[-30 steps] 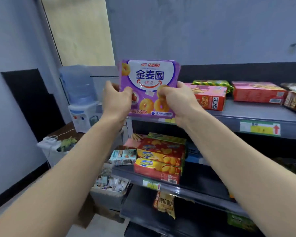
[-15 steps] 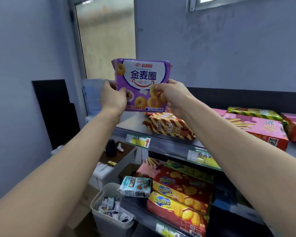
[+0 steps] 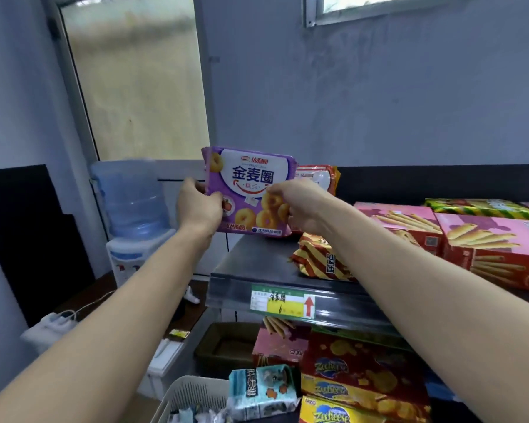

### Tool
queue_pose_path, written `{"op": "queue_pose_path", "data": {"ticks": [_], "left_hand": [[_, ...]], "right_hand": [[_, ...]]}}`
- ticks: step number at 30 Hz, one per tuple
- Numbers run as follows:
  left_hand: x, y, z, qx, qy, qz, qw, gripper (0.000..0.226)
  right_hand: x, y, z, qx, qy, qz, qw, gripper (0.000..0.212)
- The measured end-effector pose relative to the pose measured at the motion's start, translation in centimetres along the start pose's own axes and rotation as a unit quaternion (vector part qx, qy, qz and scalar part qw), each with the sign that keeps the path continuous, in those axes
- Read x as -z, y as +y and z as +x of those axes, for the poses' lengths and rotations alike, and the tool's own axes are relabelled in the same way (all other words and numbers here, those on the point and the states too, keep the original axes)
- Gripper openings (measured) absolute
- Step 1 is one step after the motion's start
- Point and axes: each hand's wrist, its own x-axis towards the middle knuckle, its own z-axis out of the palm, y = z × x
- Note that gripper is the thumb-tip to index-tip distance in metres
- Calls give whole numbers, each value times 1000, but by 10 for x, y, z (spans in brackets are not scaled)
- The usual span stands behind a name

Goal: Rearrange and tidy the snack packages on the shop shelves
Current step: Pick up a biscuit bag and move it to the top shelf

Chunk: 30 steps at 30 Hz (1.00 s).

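Observation:
A purple ring-biscuit pack point(image 3: 251, 184) stands upright at the left end of the top shelf point(image 3: 251, 264), its lower edge at or just above the shelf surface. My left hand point(image 3: 200, 206) grips its left edge and my right hand point(image 3: 303, 206) grips its right edge. Behind it stands an orange-red pack point(image 3: 321, 178), partly hidden. A red and gold striped bag point(image 3: 321, 257) lies on the shelf under my right forearm.
Pink wafer-stick boxes point(image 3: 483, 242) and a green-yellow pack point(image 3: 483, 209) fill the shelf to the right. Red and yellow cracker boxes point(image 3: 361, 377) and a teal pack point(image 3: 260, 392) sit on the lower shelf. A water dispenser point(image 3: 132, 209) stands left; a white basket point(image 3: 193, 398) is below.
The purple pack has come down from mid-air to the left end of the top shelf, in front of the orange-red pack. Both hands keep their hold on its edges.

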Motion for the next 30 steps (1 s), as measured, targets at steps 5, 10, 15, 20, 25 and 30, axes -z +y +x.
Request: {"op": "queue_pose_path", "data": {"ticks": [5, 10, 15, 20, 25, 30], "left_hand": [[-33, -24, -4, 48, -140, -15, 989, 17], [-67, -27, -10, 62, -214, -28, 975, 19], [-72, -30, 2, 61, -200, -22, 978, 19], [-72, -29, 5, 66, -211, -31, 975, 19], [-68, -27, 2, 62, -208, -14, 976, 25], [-60, -23, -5, 38, -197, 14, 980, 34]], "right_hand": [[17, 15, 12, -33, 99, -46, 993, 26], [41, 20, 10, -45, 176, -71, 981, 27], [39, 18, 7, -56, 181, -125, 974, 19], [37, 22, 12, -66, 192, -152, 967, 29], [36, 23, 9, -55, 188, -167, 966, 32], [34, 31, 1, 53, 229, -213, 948, 41]]}}
